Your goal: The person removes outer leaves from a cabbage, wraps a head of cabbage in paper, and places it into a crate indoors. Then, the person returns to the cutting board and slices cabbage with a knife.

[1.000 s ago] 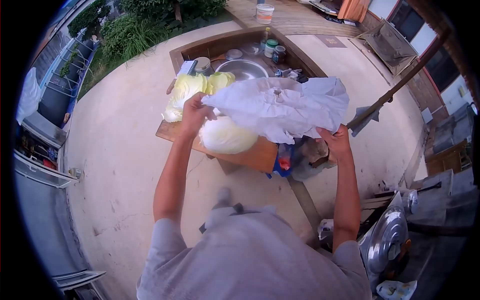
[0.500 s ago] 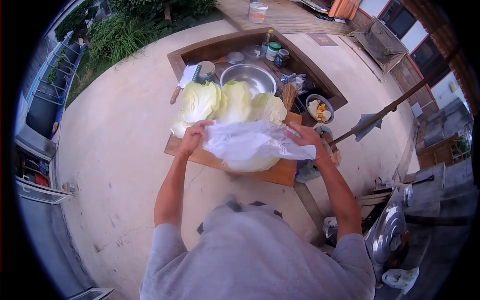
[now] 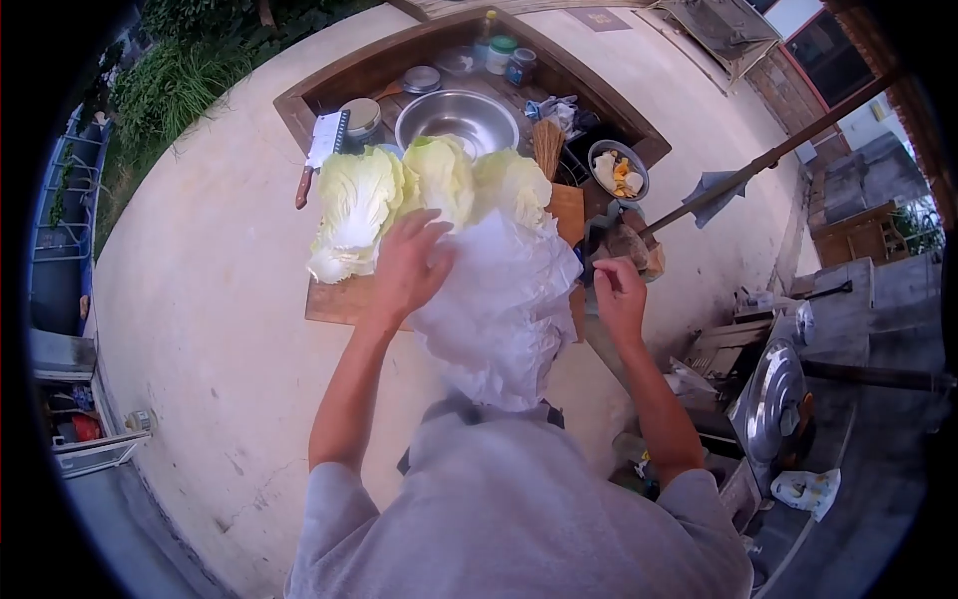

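A thin white crumpled sheet, cloth-like or paper-like, spreads over the near part of the wooden board and hangs past its front edge toward my shirt. My left hand is open, fingers spread, at the sheet's upper left edge beside the cabbage leaves. Just off the sheet's right edge is my right hand, fingers curled in, with nothing visible in them. Along the board's far side lie a left cabbage leaf, a middle cabbage leaf and a right cabbage leaf.
Behind the leaves stands a steel basin. A cleaver lies at the left, near a lidded tin. To the right are a straw brush and a bowl of cut food pieces. A slanted pole rises at the right.
The white sheet, held between both hands before, now hangs lower toward me. My left hand has opened and moved right; my right hand has come away from the sheet. The view has shifted slightly.
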### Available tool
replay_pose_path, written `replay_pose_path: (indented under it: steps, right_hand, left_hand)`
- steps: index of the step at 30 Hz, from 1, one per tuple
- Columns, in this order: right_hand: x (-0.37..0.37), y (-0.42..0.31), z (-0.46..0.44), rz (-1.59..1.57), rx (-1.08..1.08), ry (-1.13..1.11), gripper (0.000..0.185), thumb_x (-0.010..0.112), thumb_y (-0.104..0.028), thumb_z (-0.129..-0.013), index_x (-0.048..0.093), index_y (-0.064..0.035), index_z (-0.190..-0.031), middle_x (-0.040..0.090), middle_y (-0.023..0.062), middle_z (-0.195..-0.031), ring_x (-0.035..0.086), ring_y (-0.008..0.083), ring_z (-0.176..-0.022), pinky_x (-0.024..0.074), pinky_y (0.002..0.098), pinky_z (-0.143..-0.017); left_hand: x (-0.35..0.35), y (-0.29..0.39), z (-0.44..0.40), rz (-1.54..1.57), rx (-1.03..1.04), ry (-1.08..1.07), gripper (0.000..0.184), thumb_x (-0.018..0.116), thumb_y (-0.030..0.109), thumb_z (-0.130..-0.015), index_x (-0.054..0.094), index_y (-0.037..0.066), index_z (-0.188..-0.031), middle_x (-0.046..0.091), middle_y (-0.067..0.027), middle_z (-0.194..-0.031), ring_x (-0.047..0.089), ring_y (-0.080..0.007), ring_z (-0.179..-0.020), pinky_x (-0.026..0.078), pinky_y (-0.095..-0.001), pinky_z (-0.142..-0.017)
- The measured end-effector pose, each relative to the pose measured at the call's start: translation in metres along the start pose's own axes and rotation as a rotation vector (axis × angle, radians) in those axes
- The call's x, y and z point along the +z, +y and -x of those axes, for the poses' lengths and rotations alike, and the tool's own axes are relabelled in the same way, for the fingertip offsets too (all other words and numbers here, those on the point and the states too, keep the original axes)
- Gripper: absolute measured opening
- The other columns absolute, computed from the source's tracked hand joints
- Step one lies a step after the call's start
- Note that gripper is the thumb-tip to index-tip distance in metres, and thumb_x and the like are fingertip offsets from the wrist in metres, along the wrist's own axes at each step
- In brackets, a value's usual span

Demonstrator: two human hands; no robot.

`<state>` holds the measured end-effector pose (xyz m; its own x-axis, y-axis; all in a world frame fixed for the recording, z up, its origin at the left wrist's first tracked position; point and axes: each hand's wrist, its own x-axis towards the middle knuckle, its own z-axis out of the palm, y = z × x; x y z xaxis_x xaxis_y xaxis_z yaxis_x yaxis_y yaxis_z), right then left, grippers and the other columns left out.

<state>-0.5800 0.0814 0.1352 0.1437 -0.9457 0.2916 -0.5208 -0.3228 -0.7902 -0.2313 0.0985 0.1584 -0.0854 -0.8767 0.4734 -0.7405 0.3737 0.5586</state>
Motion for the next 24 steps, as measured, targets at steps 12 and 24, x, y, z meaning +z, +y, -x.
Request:
replay_pose_path:
  steps: [12, 24]
  right_hand:
    - [0.121, -0.015, 0.114, -1.427, 1.263, -0.002, 0.109, 0.044, -0.077, -0.091, 0.022, 0.0111, -0.151, 0.032, 0.0259, -0.155, 0.033, 0.0348, -0.145, 0.0230, 0.0462, -0.122]
    - [0.158, -0.025, 0.111, -1.676, 0.628, 0.279, 0.073, 0.037, -0.060, -0.100, 0.028, -0.0140, -0.155, 0.036, 0.0097, -0.156, 0.039, 0.0318, -0.141, 0.0276, 0.0476, -0.120]
  left_hand:
    - [0.067, -0.028, -0.017, 0.209, -0.267, -0.692, 0.069, 0.044, 0.057, -0.099, 0.057, 0.001, -0.136, 0.061, -0.0245, -0.131, 0.055, -0.0388, -0.125, 0.039, -0.0391, -0.109]
    - [0.059, 0.026, 0.042, -0.010, 0.141, -0.388, 0.069, 0.073, 0.047, -0.080, 0.059, 0.001, -0.128, 0.057, -0.0177, -0.131, 0.049, -0.0388, -0.121, 0.034, -0.0505, -0.102]
